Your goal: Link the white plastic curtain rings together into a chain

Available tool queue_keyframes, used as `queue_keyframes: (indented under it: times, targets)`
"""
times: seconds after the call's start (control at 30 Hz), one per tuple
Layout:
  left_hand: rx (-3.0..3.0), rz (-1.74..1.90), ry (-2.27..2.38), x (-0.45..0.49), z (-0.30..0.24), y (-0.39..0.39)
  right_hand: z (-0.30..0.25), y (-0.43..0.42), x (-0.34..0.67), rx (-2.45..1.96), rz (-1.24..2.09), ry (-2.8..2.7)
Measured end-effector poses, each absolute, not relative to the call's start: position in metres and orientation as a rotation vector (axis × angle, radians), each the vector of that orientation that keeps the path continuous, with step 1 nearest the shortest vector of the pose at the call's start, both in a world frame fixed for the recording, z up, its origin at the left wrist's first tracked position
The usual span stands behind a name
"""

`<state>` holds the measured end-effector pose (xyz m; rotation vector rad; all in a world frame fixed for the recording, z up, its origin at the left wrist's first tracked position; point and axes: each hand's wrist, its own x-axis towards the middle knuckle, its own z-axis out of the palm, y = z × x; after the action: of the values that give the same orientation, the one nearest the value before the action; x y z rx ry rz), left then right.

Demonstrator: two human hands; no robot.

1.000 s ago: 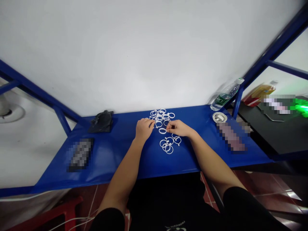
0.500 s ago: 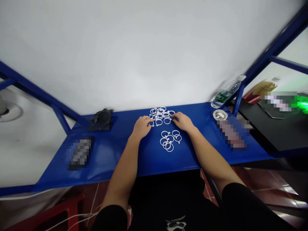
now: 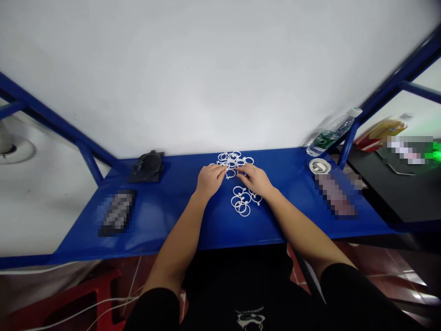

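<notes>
A single white ring [image 3: 230,174] lies on the blue table [image 3: 172,216], at the near edge of the far heap of rings [image 3: 233,160] and right between the two hands. The left hand [image 3: 210,178] rests palm down with its fingers curled, the fingertips [image 3: 223,169] at the ring's left side. The right hand [image 3: 254,179] comes in from the other side, its fingertips [image 3: 240,169] at the ring's right side. The ring is too small to show whether either hand pinches it or only touches it.

Just nearer the person, under the right hand's wrist side, lies a near cluster of rings [image 3: 242,202], overlapping one another and flat on the table, apart from the far heap.

Well to the left, by the wall, sits a black bundle [image 3: 148,166]. At the right end of the table stands a round metal dish [image 3: 317,165], and behind it a water bottle [image 3: 332,132] leans against the blue frame post [image 3: 346,147].
</notes>
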<state>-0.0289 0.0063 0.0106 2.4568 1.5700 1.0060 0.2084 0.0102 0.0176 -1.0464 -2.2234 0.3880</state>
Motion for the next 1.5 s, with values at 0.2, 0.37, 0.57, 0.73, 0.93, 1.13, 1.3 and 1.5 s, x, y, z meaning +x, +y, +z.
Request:
queue_keyframes:
  times: [0.2,0.37,0.57,0.73,0.93,1.13,1.3,1.5]
  targets:
    - [2.517,1.249,1.235,-0.014,0.004,-0.001,0.016,0.005,0.203,-0.908,0.311,-2.150]
    - [2.457,1.428,1.188,-0.005,-0.004,-0.003,0.015,0.004,0.203,-0.832,0.243,-2.122]
    - [2.484,1.440,1.164,-0.002,0.001,-0.008,0.017,-0.001,0.200,-0.809,0.210,-2.068]
    - [2.518,1.350,1.215,-0.012,0.011,-0.005,0.026,0.002,0.209,-0.830,0.250,-2.103]
    - [2.324,1.060,1.729,-0.045,0.011,0.014,0.037,0.009,0.228,-0.925,0.199,-2.077]
    - [2.241,0.471,1.878,-0.063,0.007,0.017,0.037,0.010,0.227,-0.997,0.250,-2.140]
    - [2.190,0.325,1.967,-0.064,0.009,0.015,0.033,0.015,0.227,-1.109,0.360,-2.249]
    - [1.994,0.324,2.097,-0.063,0.015,0.015,0.021,0.022,0.225,-1.249,0.501,-2.469]
